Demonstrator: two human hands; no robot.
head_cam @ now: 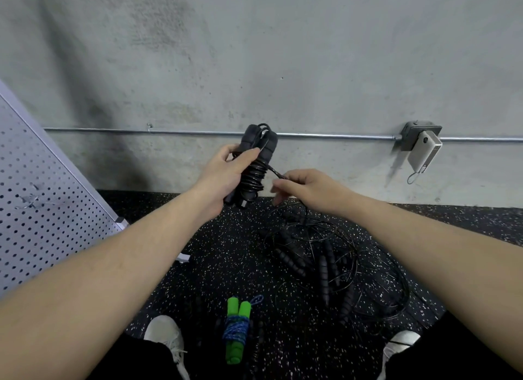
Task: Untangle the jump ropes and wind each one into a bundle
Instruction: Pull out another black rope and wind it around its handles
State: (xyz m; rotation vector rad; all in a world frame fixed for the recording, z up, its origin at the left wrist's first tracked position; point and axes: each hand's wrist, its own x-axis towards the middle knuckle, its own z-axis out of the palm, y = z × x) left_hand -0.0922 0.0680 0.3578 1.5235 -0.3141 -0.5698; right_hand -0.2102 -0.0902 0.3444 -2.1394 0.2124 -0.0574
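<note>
My left hand [226,175] grips a black jump rope bundle [256,164], its two handles side by side and upright with cord wound round their middle. My right hand [308,185] pinches the loose end of that cord just right of the bundle. Below, on the speckled black floor, lies a tangled pile of black jump ropes [328,263] with ribbed foam handles and thin cords looping out. Between my feet lies a wound bundle with green handles and blue cord [237,328].
A grey concrete wall with a metal conduit [339,136] stands ahead; a junction box with a white power bank [423,150] hangs on it. A white pegboard panel [42,198] leans at the left. My grey shoes [167,337] frame the floor space.
</note>
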